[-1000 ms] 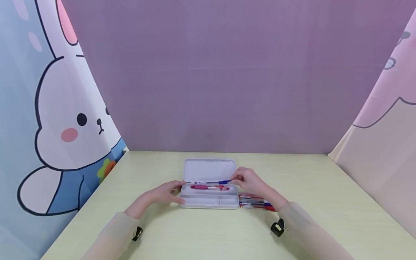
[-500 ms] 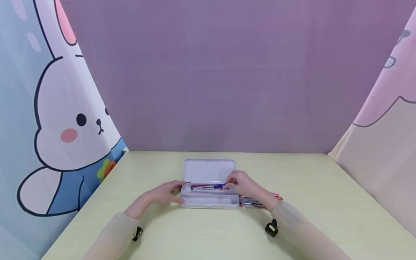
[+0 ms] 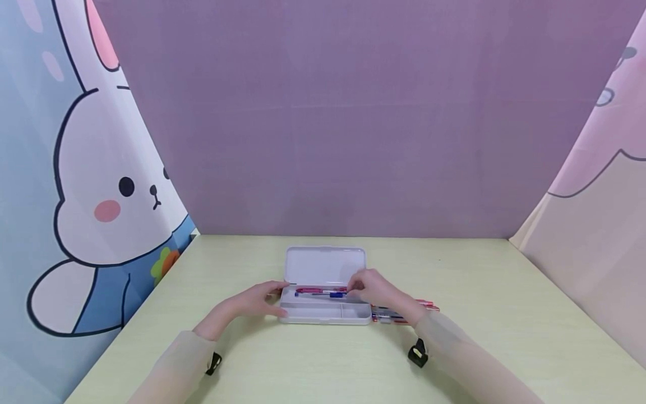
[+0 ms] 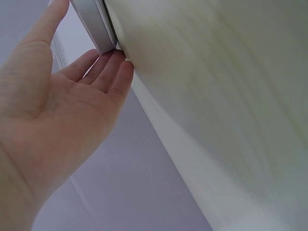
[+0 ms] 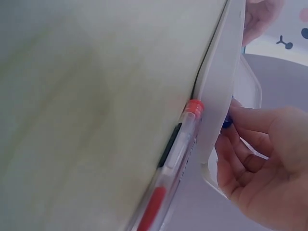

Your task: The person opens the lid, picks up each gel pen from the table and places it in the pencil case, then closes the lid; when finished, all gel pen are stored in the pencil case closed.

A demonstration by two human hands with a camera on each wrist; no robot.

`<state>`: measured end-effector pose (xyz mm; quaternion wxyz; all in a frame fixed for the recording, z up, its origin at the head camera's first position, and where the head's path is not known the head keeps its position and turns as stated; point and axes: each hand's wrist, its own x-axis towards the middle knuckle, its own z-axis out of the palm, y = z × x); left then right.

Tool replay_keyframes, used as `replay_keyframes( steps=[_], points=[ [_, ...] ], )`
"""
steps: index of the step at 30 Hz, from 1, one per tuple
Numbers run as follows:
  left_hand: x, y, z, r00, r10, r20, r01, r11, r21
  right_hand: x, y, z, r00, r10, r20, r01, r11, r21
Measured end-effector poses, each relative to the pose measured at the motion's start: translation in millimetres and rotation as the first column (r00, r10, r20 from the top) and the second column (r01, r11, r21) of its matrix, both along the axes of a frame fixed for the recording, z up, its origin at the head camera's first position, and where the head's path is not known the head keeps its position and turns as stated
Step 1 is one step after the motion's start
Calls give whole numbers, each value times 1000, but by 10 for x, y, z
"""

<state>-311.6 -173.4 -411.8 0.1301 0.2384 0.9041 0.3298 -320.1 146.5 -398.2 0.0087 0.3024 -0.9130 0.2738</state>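
A white pencil case (image 3: 303, 313) lies with its lid raised. My left hand (image 3: 254, 299) holds the case's left end, thumb at the front corner and fingers towards the hinge; in the left wrist view that hand (image 4: 67, 101) has its fingertips against the case's end wall. In the back compartment lies a pink-red pen (image 3: 309, 290). Just in front of it is a clear pen with a blue cap (image 3: 337, 294). My right hand (image 3: 372, 287) pinches the cap's right end, which the fingers partly hide. The right wrist view shows a bit of blue (image 5: 227, 122) between thumb and fingers.
Several pens (image 3: 391, 315) with red and blue parts lie right of the case, partly under my right forearm. A clear, red-capped pen (image 5: 180, 144) lies against the case wall. A purple curtain (image 3: 323, 140) hangs behind the pale table (image 3: 323, 365).
My right hand has moved left and down, bringing the blue-capped pen from the hinge edge into the back compartment, in front of the pink-red pen. The left hand has kept its place.
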Motion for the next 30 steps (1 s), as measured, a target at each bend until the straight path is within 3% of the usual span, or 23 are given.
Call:
replay_keyframes(
  steps=[16,30],
  points=[
    [12,-6,9,1000,0,-3,0,1000,-7,-37,-31,-27,997,-54,49,52,998,39],
    [8,-4,9,1000,-4,-10,4,1000,-7,-70,-23,-35,999,-47,1,47,998,51]
  ],
)
